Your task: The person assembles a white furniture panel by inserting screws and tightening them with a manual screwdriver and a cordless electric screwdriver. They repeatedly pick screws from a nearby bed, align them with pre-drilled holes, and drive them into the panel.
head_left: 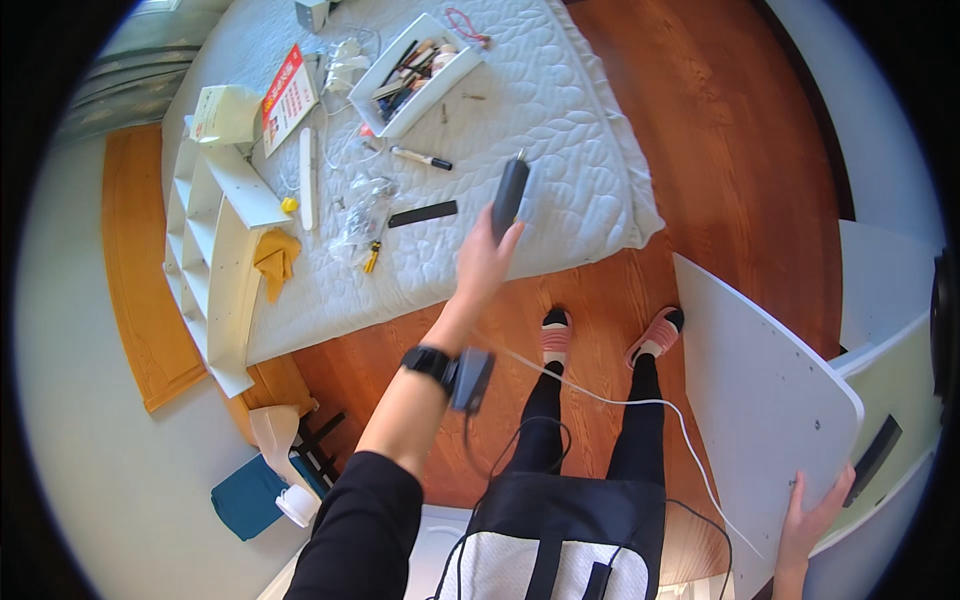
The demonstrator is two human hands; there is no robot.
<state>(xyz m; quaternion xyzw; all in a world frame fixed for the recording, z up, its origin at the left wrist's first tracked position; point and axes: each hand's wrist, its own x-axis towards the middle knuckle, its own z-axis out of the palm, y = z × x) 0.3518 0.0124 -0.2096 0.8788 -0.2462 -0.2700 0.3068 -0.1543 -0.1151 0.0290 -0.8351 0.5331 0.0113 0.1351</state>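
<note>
My left hand point(484, 256) is wrapped round a dark stick-shaped electric screwdriver point(510, 198), its thin metal tip pointing away from me above the bed's near edge. Below this hand a white cable point(620, 401) trails across to the right; where it joins is hidden. At the lower right, my right hand point(812, 515) grips the near edge of a large white board point(765, 385) with a rounded corner and small holes, standing tilted. Part of the fingers is behind the board.
On the quilted bed point(560, 110) lie a white bin point(425, 112) of tools, a marker point(421, 157), a black strip point(422, 214), clear plastic bags point(362, 220) and a yellow cloth point(277, 262). A white shelf unit point(215, 230) stands left. Another white panel point(885, 285) is far right.
</note>
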